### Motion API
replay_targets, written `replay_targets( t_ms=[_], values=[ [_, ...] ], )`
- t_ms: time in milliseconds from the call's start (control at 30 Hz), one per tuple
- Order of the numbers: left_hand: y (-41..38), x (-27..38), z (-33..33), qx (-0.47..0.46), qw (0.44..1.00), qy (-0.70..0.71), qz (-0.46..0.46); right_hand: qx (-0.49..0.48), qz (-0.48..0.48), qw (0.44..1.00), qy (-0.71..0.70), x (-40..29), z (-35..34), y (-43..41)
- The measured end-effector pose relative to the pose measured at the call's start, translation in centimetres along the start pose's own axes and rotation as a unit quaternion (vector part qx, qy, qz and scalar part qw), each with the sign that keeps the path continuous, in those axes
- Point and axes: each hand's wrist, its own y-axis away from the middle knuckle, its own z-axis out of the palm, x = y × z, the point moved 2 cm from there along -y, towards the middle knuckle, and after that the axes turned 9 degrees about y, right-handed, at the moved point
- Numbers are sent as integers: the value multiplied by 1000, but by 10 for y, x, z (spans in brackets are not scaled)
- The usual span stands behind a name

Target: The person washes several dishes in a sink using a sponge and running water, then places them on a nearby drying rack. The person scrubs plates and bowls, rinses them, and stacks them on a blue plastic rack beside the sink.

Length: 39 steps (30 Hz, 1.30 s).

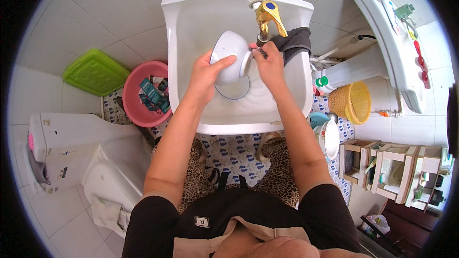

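Observation:
My left hand [206, 75] grips a white bowl [228, 61] with a thin dark rim, tilted on its side above a white ceramic sink [236, 128]. At the bowl's foot, my right hand [269, 62] pinches a small dark item [263, 53], perhaps a scrubber, just below the outlet of a gold-coloured tap [267, 16]. Another blue-rimmed bowl [235, 91] lies in the sink beneath the held one. A dark grey cloth [296, 43] hangs over the sink's right edge, close to my right hand.
Left of the sink are a pink basin [131, 109] holding packets, a green plastic lid [95, 71] and a white toilet [111, 175]. To the right stand a washbasin [391, 50], a yellow plastic basket [349, 102], a white enamel basin [329, 139] and a wooden rack [394, 172].

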Motion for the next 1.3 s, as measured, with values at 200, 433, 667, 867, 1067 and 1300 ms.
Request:
replay_targets(
  t_ms=[200, 433, 667, 867, 1067, 1300],
  values=[
    [-21, -15, -22, 114, 977, 176, -45, 79, 96, 979, -159, -7, -13, -8],
    [-36, -32, -35, 120, 924, 353, -86, 49, -181, 982, 38, -65, 12, 39],
    [-27, -13, -37, 114, 925, 361, -26, 36, -116, 992, -18, -61, 13, 38],
    [-21, -9, -25, 81, 931, 354, -38, 86, -32, 995, -36, -30, 2, 20],
    [-12, -14, -21, 93, 958, 271, -2, 47, -23, 997, -53, -58, 13, 34],
    [-21, -12, -24, 84, 943, 322, -5, -7, 173, 974, -145, -32, 0, 21]
  ],
)
